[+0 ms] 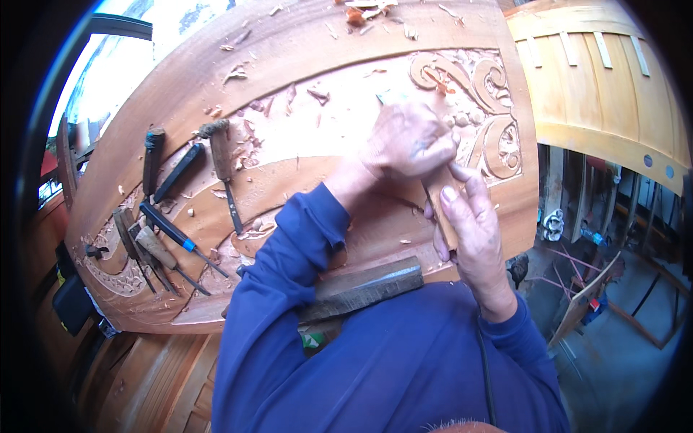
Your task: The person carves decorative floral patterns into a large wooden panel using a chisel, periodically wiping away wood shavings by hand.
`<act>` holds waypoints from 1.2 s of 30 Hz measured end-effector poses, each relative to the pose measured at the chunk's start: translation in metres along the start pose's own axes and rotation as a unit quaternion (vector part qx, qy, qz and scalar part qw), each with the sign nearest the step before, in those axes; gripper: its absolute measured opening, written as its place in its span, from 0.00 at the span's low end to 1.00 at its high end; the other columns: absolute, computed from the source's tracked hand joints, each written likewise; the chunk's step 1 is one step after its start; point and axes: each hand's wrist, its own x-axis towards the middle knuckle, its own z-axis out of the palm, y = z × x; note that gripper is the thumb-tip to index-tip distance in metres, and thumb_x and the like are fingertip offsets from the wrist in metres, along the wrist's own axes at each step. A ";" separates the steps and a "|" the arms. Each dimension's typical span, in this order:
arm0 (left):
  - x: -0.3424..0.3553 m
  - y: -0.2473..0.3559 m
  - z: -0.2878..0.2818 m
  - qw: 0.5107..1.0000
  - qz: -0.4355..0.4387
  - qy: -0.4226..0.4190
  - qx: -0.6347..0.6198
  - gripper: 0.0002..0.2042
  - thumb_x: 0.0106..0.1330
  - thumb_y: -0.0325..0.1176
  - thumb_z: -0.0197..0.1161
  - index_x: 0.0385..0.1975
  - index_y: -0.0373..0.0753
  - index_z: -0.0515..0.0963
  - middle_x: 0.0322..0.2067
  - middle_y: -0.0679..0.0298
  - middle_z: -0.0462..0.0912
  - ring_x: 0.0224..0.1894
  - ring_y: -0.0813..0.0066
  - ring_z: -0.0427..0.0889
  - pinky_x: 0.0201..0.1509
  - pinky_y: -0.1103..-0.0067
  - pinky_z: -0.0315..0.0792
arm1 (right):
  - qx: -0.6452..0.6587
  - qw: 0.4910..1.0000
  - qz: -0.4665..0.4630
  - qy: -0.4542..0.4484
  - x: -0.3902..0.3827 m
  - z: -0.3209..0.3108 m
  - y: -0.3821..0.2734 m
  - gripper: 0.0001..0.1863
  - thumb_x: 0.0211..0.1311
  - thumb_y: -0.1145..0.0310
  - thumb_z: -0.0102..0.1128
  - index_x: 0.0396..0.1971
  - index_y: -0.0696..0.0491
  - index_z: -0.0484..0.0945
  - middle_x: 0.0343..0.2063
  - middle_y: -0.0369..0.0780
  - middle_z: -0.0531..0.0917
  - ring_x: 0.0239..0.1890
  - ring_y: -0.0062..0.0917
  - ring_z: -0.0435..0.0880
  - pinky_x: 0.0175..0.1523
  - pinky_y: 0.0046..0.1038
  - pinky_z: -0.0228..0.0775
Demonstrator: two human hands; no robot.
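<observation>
My left hand (411, 144) is closed over the upper part of a wooden-handled tool (442, 206), above a carved panel (159, 101) with raised scrolls (491, 141) at its right. My right hand (473, 231) wraps the handle's lower part, thumb along it. The tool's working end is mostly hidden. Several chisels and gouges lie on the panel's left, among them a rope-bound one (220, 159) and a blue-handled one (170, 224). Pale shavings (317, 94) are scattered over the recessed ground and border. A dark wooden bar (361, 289) lies along the near edge, below my hands.
A pale wooden panel with short battens (592, 101) stands at upper right, over a rack of long pieces (585, 195). A leaning board (581, 303) and metal frame (650, 310) are at lower right. Stacked timber (137, 368) lies below the carved panel at left.
</observation>
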 end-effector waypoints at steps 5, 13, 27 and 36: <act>0.018 -0.013 -0.016 1.000 0.000 -0.015 0.002 0.20 0.65 0.46 0.55 0.14 0.41 0.78 0.14 0.55 0.77 0.18 0.54 0.78 0.25 0.65 0.71 | 0.000 1.000 -0.006 0.013 0.021 0.009 -0.009 0.23 0.80 0.65 0.47 0.70 0.53 0.63 0.33 0.40 0.80 0.15 0.13 0.68 0.19 0.16 0.59; 0.005 -0.003 -0.011 0.999 -0.027 -0.013 -0.018 0.16 0.57 0.45 0.61 0.15 0.41 0.82 0.19 0.54 0.80 0.22 0.55 0.83 0.25 0.64 0.74 | 0.021 0.999 0.033 0.007 0.005 0.007 -0.013 0.24 0.81 0.65 0.49 0.71 0.53 0.61 0.32 0.40 0.80 0.17 0.13 0.71 0.20 0.17 0.63; 0.011 -0.019 0.000 0.997 0.069 0.033 0.015 0.16 0.69 0.42 0.56 0.19 0.42 0.77 0.15 0.58 0.75 0.20 0.55 0.77 0.25 0.66 0.68 | 0.007 1.000 -0.022 0.015 0.015 0.006 -0.005 0.24 0.79 0.65 0.48 0.70 0.54 0.62 0.33 0.41 0.81 0.13 0.13 0.69 0.17 0.16 0.59; 0.018 -0.018 -0.007 1.000 0.028 0.010 0.008 0.18 0.65 0.46 0.55 0.17 0.43 0.81 0.18 0.55 0.79 0.24 0.51 0.81 0.28 0.62 0.71 | 0.012 1.000 -0.024 0.005 0.021 0.005 -0.011 0.24 0.80 0.66 0.46 0.71 0.53 0.62 0.33 0.40 0.81 0.12 0.12 0.68 0.16 0.15 0.57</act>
